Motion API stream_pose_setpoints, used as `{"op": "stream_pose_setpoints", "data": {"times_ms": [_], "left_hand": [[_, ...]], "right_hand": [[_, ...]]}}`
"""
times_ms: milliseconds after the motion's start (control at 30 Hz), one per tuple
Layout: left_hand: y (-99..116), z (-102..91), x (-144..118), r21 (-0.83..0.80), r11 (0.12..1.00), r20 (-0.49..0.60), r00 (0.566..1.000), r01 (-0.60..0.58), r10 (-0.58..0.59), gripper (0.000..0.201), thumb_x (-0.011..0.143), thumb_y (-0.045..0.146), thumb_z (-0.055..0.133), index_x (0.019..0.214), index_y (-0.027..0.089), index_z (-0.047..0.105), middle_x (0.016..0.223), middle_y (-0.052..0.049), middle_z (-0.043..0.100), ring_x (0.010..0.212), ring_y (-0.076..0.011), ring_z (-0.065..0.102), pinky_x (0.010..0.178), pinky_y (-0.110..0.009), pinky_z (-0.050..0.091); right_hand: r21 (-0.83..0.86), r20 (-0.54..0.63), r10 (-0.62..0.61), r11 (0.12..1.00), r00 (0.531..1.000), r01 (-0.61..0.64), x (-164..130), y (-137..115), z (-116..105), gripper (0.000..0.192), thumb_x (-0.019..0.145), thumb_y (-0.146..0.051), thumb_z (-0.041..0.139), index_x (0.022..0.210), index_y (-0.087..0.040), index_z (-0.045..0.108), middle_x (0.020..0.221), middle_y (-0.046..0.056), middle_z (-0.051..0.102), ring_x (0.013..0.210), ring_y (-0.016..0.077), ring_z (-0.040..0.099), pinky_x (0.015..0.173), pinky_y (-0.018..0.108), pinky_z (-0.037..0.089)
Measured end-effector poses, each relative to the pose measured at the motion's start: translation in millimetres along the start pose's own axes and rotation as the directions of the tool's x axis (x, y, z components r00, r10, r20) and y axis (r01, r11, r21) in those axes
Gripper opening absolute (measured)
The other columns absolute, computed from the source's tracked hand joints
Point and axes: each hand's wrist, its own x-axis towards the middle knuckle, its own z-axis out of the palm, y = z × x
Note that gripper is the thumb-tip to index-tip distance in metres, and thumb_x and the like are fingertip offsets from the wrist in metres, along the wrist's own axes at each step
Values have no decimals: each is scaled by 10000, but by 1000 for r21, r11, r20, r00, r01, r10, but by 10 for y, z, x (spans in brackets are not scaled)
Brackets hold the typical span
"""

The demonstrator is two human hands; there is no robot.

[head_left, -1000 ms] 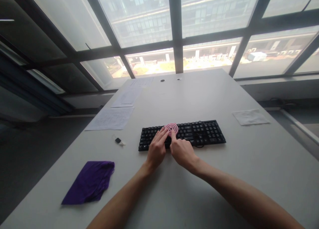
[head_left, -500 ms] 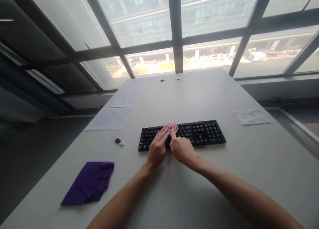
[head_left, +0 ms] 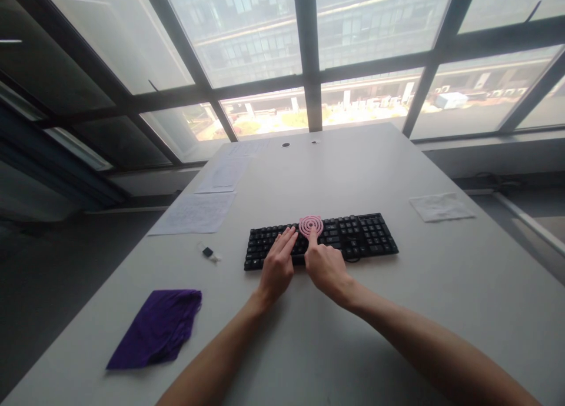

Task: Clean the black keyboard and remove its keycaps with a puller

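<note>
A black keyboard (head_left: pixel 353 236) lies across the middle of the white table (head_left: pixel 397 312). On its upper key rows rests a flat pink disc with concentric rings (head_left: pixel 311 224). My right hand (head_left: pixel 325 267) has its forefinger stretched out and touching the near edge of that disc, the other fingers curled. My left hand (head_left: pixel 278 266) lies beside it on the keys with its fingers flat and straight, just left of the disc and holding nothing.
A crumpled purple cloth (head_left: pixel 154 329) lies at the near left. A small black and white object (head_left: pixel 209 253) sits left of the keyboard. Printed sheets (head_left: pixel 194 213) lie further left, a white tissue (head_left: pixel 440 206) at the right. Large windows stand behind the table.
The pink disc has slid a little to the right along the keyboard under my right forefinger. My left fingers, which touched it before, now lie apart from it.
</note>
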Motion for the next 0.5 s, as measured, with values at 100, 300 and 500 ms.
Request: {"op": "stream_pose_setpoints", "data": {"times_ms": [100, 300, 500], "left_hand": [[2, 2, -5, 2, 1000, 14, 1000, 3, -3, 611, 926, 1, 309, 1480, 196, 477, 1529, -92, 483, 1460, -227, 393, 1217, -527, 339], [9, 0, -7, 6, 1000, 26, 1000, 9, -10, 600, 922, 1, 309, 1463, 183, 496, 1518, -99, 496, 1461, -225, 392, 1217, -531, 338], [10, 3, -3, 12, 1000, 20, 1000, -3, 2, 604, 910, -8, 314, 1448, 182, 512, 1501, -103, 516, 1453, -227, 405, 1210, -538, 348]], "right_hand": [[7, 9, 13, 1000, 1000, -13, -8, -5, 7, 753, 956, -133, 390, 1576, 37, -2, 941, 223, 758, 869, 286, 755, 751, 334, 536], [12, 39, 2, 1000, 999, -2, -8, 7, -50, 732, 963, -156, 378, 1572, 58, 32, 984, 249, 748, 919, 293, 748, 772, 348, 532], [12, 17, -7, 1000, 1000, 7, -9, 25, -75, 742, 961, -160, 385, 1585, 14, 22, 970, 210, 759, 900, 291, 751, 763, 346, 532]]}}
